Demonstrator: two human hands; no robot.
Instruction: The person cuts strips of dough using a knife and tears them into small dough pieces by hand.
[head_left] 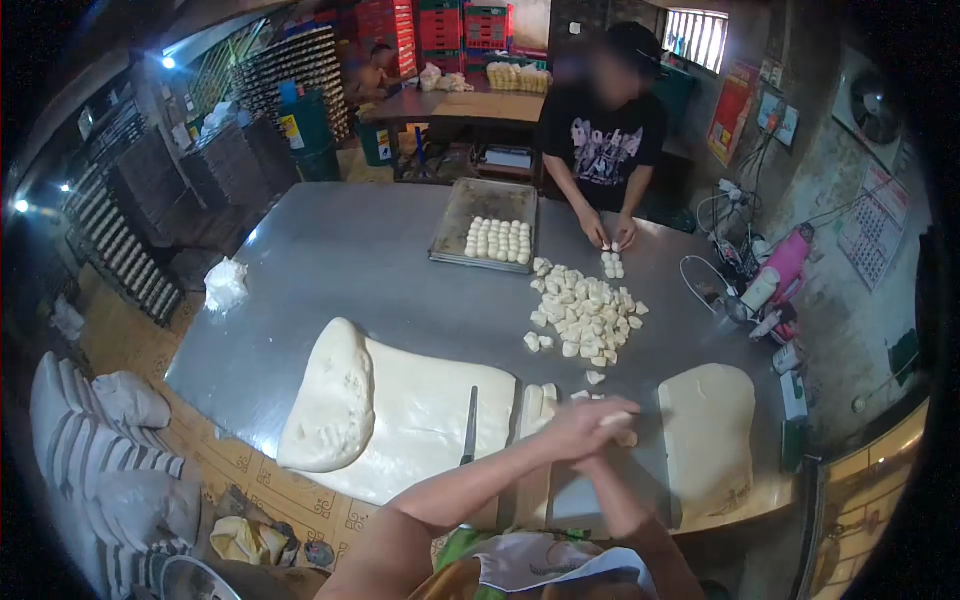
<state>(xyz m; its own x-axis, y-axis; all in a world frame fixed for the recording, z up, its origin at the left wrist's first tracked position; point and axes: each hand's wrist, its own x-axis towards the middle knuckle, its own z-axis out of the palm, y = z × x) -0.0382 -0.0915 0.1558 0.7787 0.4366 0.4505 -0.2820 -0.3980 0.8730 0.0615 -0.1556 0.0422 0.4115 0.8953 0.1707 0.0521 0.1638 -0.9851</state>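
My left hand (578,428) reaches across the table and overlaps my right hand. Its fingers curl around a small piece of pale dough (614,420). My right hand (596,462) is below it, its fingers mostly hidden and smeared by motion. Just left of my hands lie cut dough strips (537,410). Beside them is a wide dough slab (425,400), its left end folded into a thick roll (335,400). A long knife (471,425) rests on the slab. To the right lies another dough slab (708,430). Beyond my hands is a heap of torn dough pieces (585,308).
Across the metal table (330,250) a co-worker (605,130) handles small dough balls (613,265). A baking tray (475,200) holds rows of dough balls. White flour (226,284) sits at the left edge. Cables and a pink appliance (790,262) line the right wall. Sacks (120,470) are stacked at left.
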